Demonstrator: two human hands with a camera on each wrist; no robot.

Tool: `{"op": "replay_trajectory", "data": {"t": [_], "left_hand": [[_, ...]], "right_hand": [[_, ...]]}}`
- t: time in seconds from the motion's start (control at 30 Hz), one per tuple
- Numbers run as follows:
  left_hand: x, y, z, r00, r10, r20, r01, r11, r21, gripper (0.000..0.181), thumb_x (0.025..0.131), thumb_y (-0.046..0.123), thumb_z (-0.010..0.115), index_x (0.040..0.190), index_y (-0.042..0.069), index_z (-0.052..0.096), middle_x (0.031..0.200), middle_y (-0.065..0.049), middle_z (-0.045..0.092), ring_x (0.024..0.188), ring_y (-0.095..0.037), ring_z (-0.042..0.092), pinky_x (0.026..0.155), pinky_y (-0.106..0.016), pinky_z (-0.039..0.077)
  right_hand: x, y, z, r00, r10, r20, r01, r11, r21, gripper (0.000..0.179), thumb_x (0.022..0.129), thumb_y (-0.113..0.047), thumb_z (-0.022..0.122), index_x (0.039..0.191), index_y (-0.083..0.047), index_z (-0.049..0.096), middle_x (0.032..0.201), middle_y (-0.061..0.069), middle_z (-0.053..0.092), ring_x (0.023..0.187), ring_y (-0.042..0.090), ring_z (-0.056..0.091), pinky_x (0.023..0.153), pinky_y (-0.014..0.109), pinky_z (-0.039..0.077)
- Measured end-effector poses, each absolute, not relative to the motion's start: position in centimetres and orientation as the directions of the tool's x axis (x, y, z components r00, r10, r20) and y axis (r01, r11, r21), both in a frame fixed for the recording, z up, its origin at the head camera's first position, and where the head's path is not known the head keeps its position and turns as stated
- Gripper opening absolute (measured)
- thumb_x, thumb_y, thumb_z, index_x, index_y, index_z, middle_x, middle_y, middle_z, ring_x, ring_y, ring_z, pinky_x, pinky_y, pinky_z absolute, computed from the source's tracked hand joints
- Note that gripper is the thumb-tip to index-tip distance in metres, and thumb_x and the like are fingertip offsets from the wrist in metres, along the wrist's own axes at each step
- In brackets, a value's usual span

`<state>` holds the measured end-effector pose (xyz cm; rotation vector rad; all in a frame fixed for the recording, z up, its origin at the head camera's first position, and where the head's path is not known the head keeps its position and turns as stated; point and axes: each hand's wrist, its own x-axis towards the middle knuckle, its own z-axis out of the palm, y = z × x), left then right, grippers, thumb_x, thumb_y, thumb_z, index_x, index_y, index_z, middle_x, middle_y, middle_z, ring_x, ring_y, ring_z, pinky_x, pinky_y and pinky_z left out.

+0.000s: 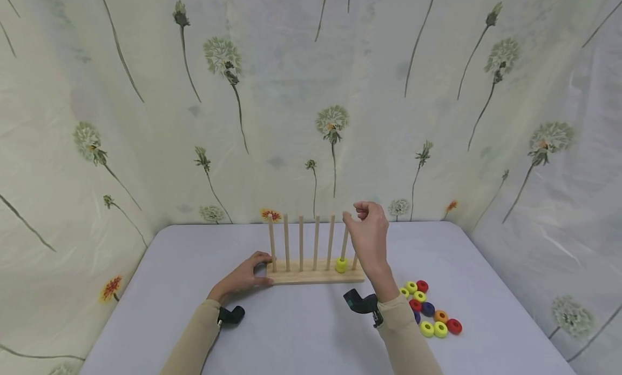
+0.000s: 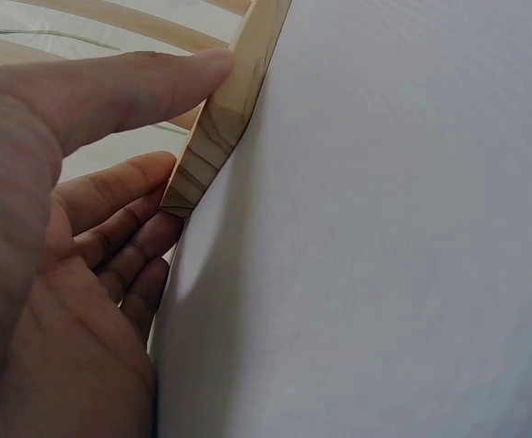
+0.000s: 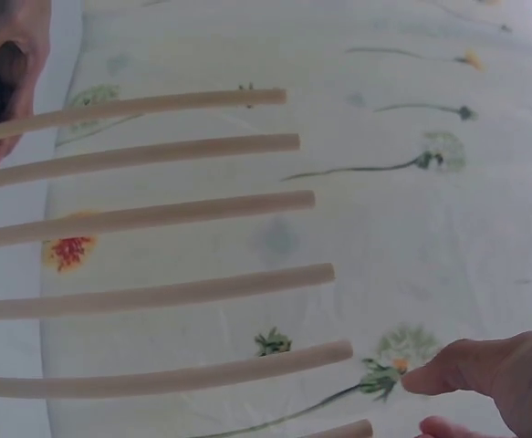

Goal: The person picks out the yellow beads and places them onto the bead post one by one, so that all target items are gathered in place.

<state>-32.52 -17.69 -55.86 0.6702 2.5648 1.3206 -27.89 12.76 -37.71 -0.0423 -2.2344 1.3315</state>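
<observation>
A wooden peg rack (image 1: 316,278) stands on the table with a row of several upright pegs. My left hand (image 1: 247,275) grips its left end; in the left wrist view the thumb (image 2: 170,87) lies on the front edge and the fingers go behind the end. Low on a peg near the right end sit yellow beads (image 1: 342,265), apparently two stacked. Beside the top of that peg is my right hand (image 1: 371,234), thumb and fingertips apart, with no bead visible between them. The right hand hides part of the rightmost peg.
Several loose beads, such as a red bead (image 1: 454,326), an orange bead (image 1: 441,316) and a yellow bead (image 1: 427,328), lie right of the rack, partly behind the right forearm. A flower-print curtain (image 1: 291,121) hangs behind the table (image 1: 291,332).
</observation>
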Motion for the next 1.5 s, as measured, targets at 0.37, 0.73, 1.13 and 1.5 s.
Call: {"op": "replay_trajectory", "data": {"t": [0.37,0.73,1.13,1.5], "left_hand": [[-32.4,-17.7,-55.8,-0.887,0.459,0.042,0.300,0.506,0.809,0.066,0.077,0.029,0.081,0.132,0.004,0.055,0.138,-0.009,0.046,0.138,-0.033,0.035,0.113,-0.055,0.026],[-32.5,-17.6,-55.8,-0.889,0.458,0.026,0.288,0.512,0.810,0.068,0.077,0.031,0.081,0.133,0.004,0.054,0.140,-0.009,0.045,0.139,-0.033,0.033,0.115,-0.055,0.024],[-32.3,-17.4,-55.5,-0.890,0.456,0.027,0.285,0.509,0.812,0.066,0.076,0.029,0.081,0.132,0.004,0.054,0.139,-0.010,0.045,0.138,-0.034,0.034,0.114,-0.056,0.024],[-32.4,-17.5,-55.8,-0.888,0.458,0.035,0.294,0.509,0.809,0.066,0.076,0.029,0.081,0.131,0.003,0.055,0.139,-0.010,0.046,0.138,-0.034,0.035,0.114,-0.056,0.025]], "right_hand": [[-26.9,14.6,-38.2,-0.853,0.166,0.495,-0.392,0.423,-0.817,0.026,0.087,-0.018,0.072,0.108,-0.006,0.062,0.100,0.006,0.061,0.089,0.017,0.057,0.081,0.030,0.048],[-26.1,16.4,-39.9,-0.914,0.037,0.404,-0.358,0.393,-0.847,0.027,0.087,-0.019,0.072,0.109,-0.007,0.061,0.107,0.006,0.063,0.091,0.010,0.058,0.087,0.016,0.045],[-24.7,17.8,-43.4,-0.912,-0.104,0.397,-0.403,0.416,-0.815,0.027,0.085,-0.014,0.073,0.107,-0.006,0.060,0.104,0.003,0.063,0.095,0.014,0.060,0.085,0.011,0.046],[-24.1,18.8,-43.9,-0.905,-0.112,0.411,-0.420,0.402,-0.814,0.026,0.084,-0.012,0.074,0.107,-0.008,0.060,0.105,0.011,0.064,0.094,0.014,0.059,0.084,0.011,0.046]]}}
